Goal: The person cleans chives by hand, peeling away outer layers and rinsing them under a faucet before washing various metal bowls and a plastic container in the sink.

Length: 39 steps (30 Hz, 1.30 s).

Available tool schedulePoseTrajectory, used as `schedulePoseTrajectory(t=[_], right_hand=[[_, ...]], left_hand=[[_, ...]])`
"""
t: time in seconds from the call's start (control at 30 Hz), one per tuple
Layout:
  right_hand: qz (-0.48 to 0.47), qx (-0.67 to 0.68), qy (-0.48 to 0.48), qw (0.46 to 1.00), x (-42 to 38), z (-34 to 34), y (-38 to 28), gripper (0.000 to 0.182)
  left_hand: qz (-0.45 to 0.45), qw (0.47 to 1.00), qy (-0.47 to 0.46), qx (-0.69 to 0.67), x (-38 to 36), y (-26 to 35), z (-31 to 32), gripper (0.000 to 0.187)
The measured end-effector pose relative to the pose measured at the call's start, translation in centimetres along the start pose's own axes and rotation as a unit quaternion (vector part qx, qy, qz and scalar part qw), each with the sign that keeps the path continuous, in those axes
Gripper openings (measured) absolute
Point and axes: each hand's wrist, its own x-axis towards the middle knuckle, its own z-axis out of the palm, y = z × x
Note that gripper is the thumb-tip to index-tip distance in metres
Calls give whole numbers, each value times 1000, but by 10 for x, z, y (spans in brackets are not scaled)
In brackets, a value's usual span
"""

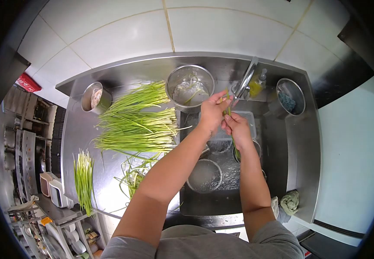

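Note:
Under the faucet (246,77), my left hand (213,110) is closed around the pale end of a few scallions (237,154). My right hand (238,127) pinches the same stalks just below, and their green ends hang down past my wrist over the sink (213,204). Left of the sink, a wide pile of scallions (137,134) lies on the steel counter with its pale ends facing right. A smaller bundle (83,181) is at the counter's left edge. Loose, tangled leaves (132,175) lie nearer to me.
A steel pot (169,93) with scraps stands behind the sink. Water and a round container (204,175) are in the basin, with a clear plastic bin (251,121) under my hands. A soap bottle (257,84), two steel containers (97,98) (290,97) and a cloth (289,202) sit around the edges.

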Motion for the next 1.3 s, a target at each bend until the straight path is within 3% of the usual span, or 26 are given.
schedulePoseTrajectory(t=[0.1,0.2,0.3,0.4,0.5,0.6,0.7,0.77,0.8,0.83,0.93,1.0,1.03,1.07,1.13,1.2,1.23,1.3], right_hand=[[-30,66,43,996,8,-5,11,15],[-30,47,40,998,12,-8,11,16],[21,41,37,998,3,-7,3,17],[18,70,20,997,-4,-11,10,16],[4,62,24,998,-12,-21,15,14],[20,61,54,996,-21,-31,15,14],[-1,86,66,994,-19,-35,18,13],[-48,89,54,993,-11,-20,10,14],[-70,90,48,992,-6,-13,5,14],[-56,92,32,994,-2,-9,-4,14],[-16,123,-6,992,10,2,-17,14],[-1,173,-10,985,19,5,-17,14],[-4,181,-10,983,20,9,-17,13],[-8,187,-10,982,20,12,-17,12],[-22,198,-14,980,22,14,-14,12],[-38,211,-17,977,20,13,-7,12],[-27,179,-37,983,17,10,-7,12],[-7,117,-78,990,9,4,-11,12]], left_hand=[[-16,999,-16,27,-4,1,-1,33],[-76,988,-99,92,1,-14,-17,25],[-99,989,-68,84,-3,-5,-18,20],[-57,994,0,95,3,-5,-19,19],[-66,997,46,18,2,2,-13,18],[0,993,101,-64,6,31,-27,19],[-67,976,17,205,-12,58,-54,22],[-238,863,-108,432,-41,68,-61,29],[-167,728,-248,617,-56,61,-74,35],[-82,536,-370,754,-67,52,-88,42],[-155,509,-322,783,-86,51,-106,54],[-101,759,-180,617,-76,52,-87,54],[-67,808,-150,566,-63,46,-79,53],[-30,852,-119,509,-49,41,-72,53],[-22,722,-161,673,-34,39,-52,44],[-66,905,-66,415,-23,35,-27,36],[-87,959,-17,268,-19,34,-20,33],[3,988,16,152,-6,29,-24,28]])
